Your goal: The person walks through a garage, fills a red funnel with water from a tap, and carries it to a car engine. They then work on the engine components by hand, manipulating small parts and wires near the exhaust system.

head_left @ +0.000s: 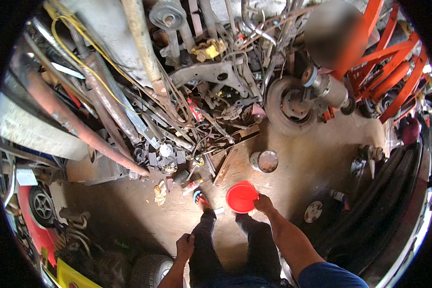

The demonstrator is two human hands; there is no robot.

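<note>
My right hand [262, 203] grips a red plastic bucket [241, 194] by its rim, held out in front of my right leg; its inside faces up. My left hand [185, 246] hangs beside my left thigh with its fingers curled; whatever it might hold is hidden. My left foot in a colourful sandal [200, 198] shows on the floor near a plastic bottle [192, 186] and a crumpled scrap [160, 192]. Beyond the bucket stands a round metal can [264, 160].
A heap of pipes and metal car parts [211, 81] lines the wall ahead, with a hub drum [288, 113]. Orange steel frames [389, 77] stand at right, beside dark sheeting [389, 216]. A wheel [42, 206] and red panel lie left; a tyre [146, 273] sits behind my left hand.
</note>
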